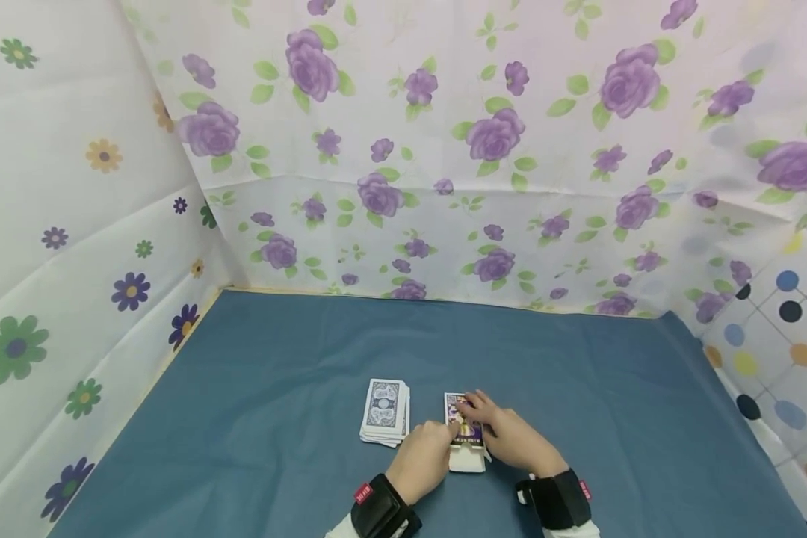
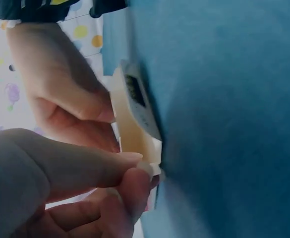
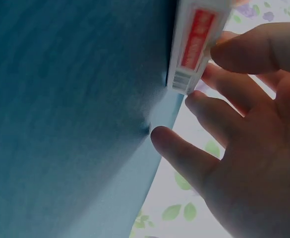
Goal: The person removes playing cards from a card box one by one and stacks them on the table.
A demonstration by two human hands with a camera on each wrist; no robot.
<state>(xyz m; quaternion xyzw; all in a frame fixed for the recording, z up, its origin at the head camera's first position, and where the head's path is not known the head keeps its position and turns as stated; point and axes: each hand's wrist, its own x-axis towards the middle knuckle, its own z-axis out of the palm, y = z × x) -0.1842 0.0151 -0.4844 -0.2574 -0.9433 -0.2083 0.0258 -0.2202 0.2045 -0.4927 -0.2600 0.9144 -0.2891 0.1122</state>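
A playing-card box (image 1: pixel 467 433) with a dark, colourful printed face lies on the blue cloth, its white end flap folded out toward me. My left hand (image 1: pixel 422 460) is at its near left corner; in the left wrist view the thumb and forefinger pinch the edge of the box's open end (image 2: pixel 135 131). The pale inside shows there. My right hand (image 1: pixel 514 441) holds the box from the right, fingers over the printed face and thumb at the side edge. In the right wrist view a narrow side with a red label (image 3: pixel 198 39) shows beside the spread fingers (image 3: pixel 184 153).
A stack of playing cards (image 1: pixel 383 411), blue-patterned backs up, lies left of the box, slightly uneven at its edges. Blue cloth (image 1: pixel 296 351) covers the table. Flowered sheets (image 1: pixel 403 149) hang behind and at the left, a dotted one (image 1: pixel 773 351) at the right.
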